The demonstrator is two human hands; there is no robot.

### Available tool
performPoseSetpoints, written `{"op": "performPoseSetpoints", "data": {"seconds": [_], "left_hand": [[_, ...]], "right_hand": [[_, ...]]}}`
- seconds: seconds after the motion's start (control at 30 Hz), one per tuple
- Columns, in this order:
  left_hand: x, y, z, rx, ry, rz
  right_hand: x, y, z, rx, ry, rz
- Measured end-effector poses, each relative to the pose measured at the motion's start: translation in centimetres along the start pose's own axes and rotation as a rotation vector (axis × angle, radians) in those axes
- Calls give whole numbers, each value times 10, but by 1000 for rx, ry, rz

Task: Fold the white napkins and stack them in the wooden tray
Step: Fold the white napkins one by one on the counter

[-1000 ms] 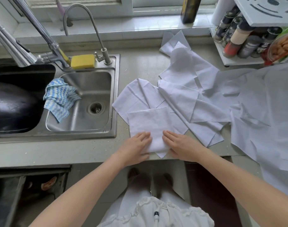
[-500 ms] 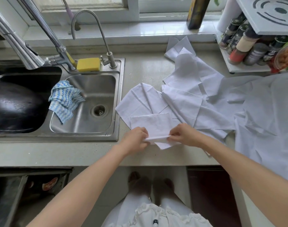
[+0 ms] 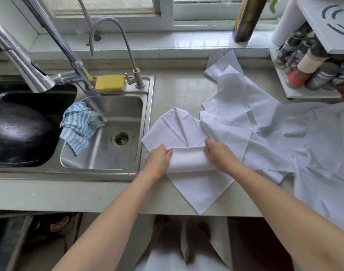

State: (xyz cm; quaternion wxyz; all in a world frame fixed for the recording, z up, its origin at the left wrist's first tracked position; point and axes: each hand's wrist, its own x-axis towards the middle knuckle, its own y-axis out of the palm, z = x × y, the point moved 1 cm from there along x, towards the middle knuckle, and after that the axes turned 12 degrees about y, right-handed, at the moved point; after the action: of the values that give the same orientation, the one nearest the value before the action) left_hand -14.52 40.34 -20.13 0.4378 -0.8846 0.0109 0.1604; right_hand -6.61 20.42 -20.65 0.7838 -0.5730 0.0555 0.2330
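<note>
White napkin, flat beside the sink a second ago, is now lifted and rolled forward, pinched by left hand and right hand fingers; folding is under way.

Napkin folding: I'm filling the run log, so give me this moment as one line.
stage: mid-fold | left hand: pinches napkin | right hand: pinches napkin | napkin: on counter | tray: not visible
</note>
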Motion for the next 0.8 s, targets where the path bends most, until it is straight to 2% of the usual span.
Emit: {"op": "performPoseSetpoints", "data": {"seconds": [0.2, 0.37, 0.67, 0.8], "left_hand": [[-5, 12, -4, 162, -23, -2], [-9, 12, -8, 89, -85, -30], [-1, 12, -5, 64, -174, -41], [0, 13, -9, 125, -188, -19]], "right_hand": [[3, 18, 4, -298, 16, -102], [1, 20, 7, -389, 8, -143], [0, 19, 14, -455, 40, -151], [0, 20, 16, -383, 96, -143]]}}
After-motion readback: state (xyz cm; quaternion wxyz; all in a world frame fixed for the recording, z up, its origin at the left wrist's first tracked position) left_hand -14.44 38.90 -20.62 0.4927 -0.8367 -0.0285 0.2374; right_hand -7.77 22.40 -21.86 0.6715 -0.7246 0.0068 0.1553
